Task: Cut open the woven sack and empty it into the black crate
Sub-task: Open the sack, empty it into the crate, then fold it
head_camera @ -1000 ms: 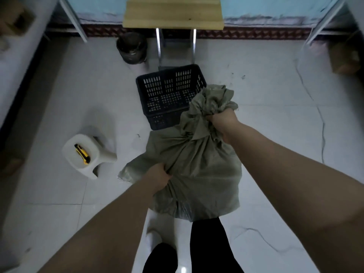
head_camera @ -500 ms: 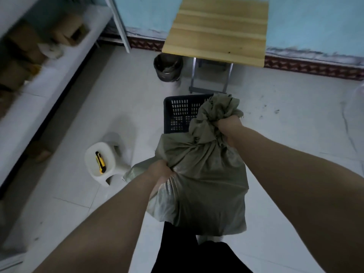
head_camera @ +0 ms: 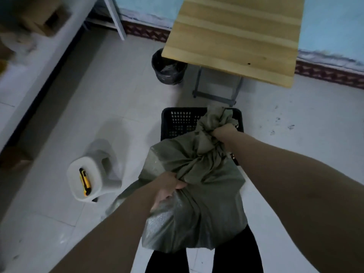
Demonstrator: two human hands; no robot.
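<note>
Room is dim, w/ a blue-grey look. The floor (head_camera: 118, 85) tiles shine a bit at the bottom edge. The white stool (head_camera: 94, 168) throws a soft shadow away from the camera. The shelf (head_camera: 39, 62) at top left is smeared w/ blur. The table (head_camera: 232, 36) edges bend, wide lens. The woven sack (head_camera: 197, 203) has a pale shine low on its left.

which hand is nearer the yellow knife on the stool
Left. The left hand grips the side of the grey-green woven sack, right of the yellow utility knife on the white stool; the right hand grips its neck, farther, by the black crate.
</note>
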